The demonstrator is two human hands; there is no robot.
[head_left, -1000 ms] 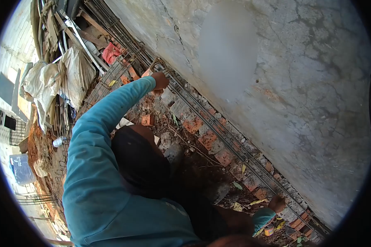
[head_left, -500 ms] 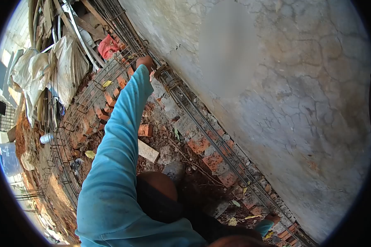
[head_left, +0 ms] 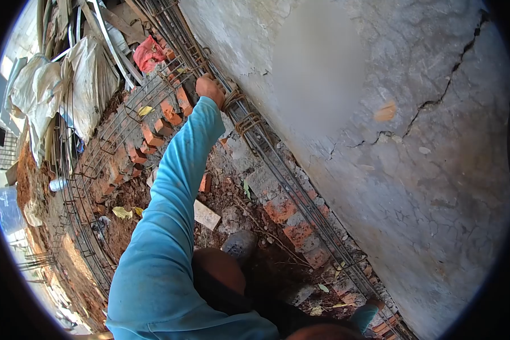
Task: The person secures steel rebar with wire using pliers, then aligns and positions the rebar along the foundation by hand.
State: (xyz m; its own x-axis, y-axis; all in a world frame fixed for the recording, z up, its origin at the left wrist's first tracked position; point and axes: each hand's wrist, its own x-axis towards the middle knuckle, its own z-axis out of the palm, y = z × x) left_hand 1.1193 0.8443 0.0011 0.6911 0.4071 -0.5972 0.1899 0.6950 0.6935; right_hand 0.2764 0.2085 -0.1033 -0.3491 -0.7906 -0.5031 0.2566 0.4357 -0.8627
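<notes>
A long rebar cage (head_left: 309,204), steel rods tied with wire stirrups, lies along the foot of the wall on a brick footing. My left hand (head_left: 209,89), at the end of a stretched blue sleeve, is closed round its rods near the upper corner. Just below that hand, rusty stirrups (head_left: 246,122) are bunched together. Down at the lower right, my right hand (head_left: 374,303) grips the same cage; its fingers show only in part.
A cracked plaster wall (head_left: 413,170) rises on the right. Another rebar frame (head_left: 116,133) runs left over broken bricks (head_left: 153,136). White sacks (head_left: 90,85), planks and a red plastic bag (head_left: 148,54) lie at upper left. Soil and a pale board (head_left: 206,214) are below my arm.
My view has shifted, showing more of the wall and a large crack. Both hands stay at the rebar cage; the left appears slightly farther right in the picture.
</notes>
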